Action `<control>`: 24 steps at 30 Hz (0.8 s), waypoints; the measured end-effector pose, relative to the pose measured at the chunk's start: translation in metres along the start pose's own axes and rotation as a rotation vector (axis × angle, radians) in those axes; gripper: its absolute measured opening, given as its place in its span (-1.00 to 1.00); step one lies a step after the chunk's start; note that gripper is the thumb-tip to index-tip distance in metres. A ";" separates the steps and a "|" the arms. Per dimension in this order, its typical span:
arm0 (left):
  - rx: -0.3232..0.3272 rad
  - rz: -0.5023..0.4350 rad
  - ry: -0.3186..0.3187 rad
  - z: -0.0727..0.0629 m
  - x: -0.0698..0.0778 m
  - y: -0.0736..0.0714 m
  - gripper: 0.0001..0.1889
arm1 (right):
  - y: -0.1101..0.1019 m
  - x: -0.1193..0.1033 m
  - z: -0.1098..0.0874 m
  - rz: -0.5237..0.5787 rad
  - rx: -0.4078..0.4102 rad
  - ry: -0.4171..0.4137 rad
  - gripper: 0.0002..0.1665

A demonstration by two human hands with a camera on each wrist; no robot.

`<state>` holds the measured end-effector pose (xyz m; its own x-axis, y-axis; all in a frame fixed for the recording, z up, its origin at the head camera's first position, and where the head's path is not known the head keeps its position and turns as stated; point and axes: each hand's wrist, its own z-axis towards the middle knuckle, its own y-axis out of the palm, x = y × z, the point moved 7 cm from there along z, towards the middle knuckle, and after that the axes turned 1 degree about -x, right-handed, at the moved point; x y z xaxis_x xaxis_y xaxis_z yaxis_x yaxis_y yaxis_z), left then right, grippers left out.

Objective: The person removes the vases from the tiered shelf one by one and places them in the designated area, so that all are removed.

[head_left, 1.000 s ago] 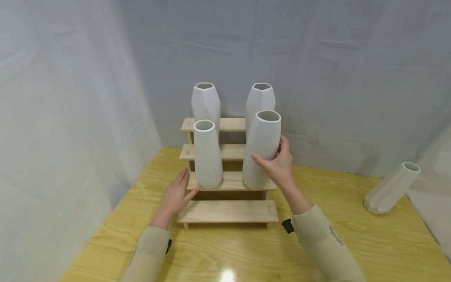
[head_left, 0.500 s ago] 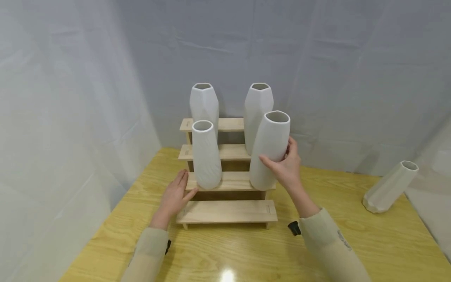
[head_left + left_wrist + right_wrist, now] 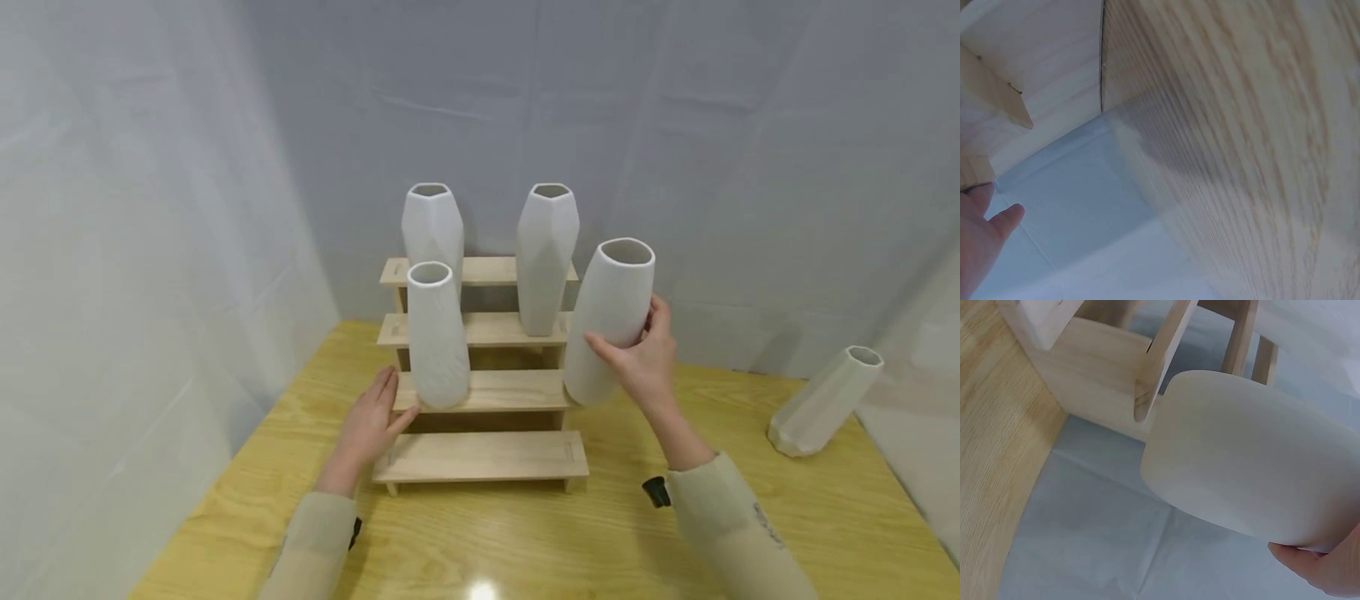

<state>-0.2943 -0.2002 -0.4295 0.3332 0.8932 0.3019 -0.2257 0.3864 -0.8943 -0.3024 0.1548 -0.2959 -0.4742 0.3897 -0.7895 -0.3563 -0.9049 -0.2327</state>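
My right hand point(image 3: 647, 358) grips a smooth white vase point(image 3: 611, 325) round its side, thumb in front. The vase leans slightly to the right at the right end of the stand's second step from the bottom; in the right wrist view its base point(image 3: 1179, 437) is beside the step ends. My left hand point(image 3: 369, 421) rests with extended fingers at the left end of that same step of the wooden stand point(image 3: 517, 390). Near its fingers a textured white vase point(image 3: 438, 342) stands upright on the step. In the left wrist view, fingertips point(image 3: 1007, 219) touch the wood's edge.
Two faceted white vases, one at left point(image 3: 433, 225) and one at right point(image 3: 547, 258), stand farther back on the stand. Another white vase point(image 3: 825, 404) stands on the yellow wooden table point(image 3: 720, 492) at far right. Pale sheeting point(image 3: 480, 100) hangs behind and at the left.
My right hand has carried the smooth vase rightward along the step to its end, uncovering more of the faceted vase behind. My left hand stays at the stand's left side.
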 end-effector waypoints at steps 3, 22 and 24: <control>-0.006 0.002 -0.003 0.001 0.000 0.000 -0.21 | -0.008 0.003 0.002 -0.025 0.023 -0.005 -0.04; -0.015 0.000 -0.004 0.002 0.002 -0.001 -0.20 | -0.044 0.029 -0.005 -0.067 0.104 0.032 -0.05; -0.020 -0.003 -0.007 0.002 0.003 0.000 -0.20 | -0.048 0.032 -0.005 -0.074 0.113 0.041 -0.04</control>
<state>-0.2956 -0.1975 -0.4276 0.3278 0.8936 0.3066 -0.2068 0.3846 -0.8996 -0.2963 0.2097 -0.3130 -0.4110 0.4453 -0.7955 -0.4783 -0.8481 -0.2277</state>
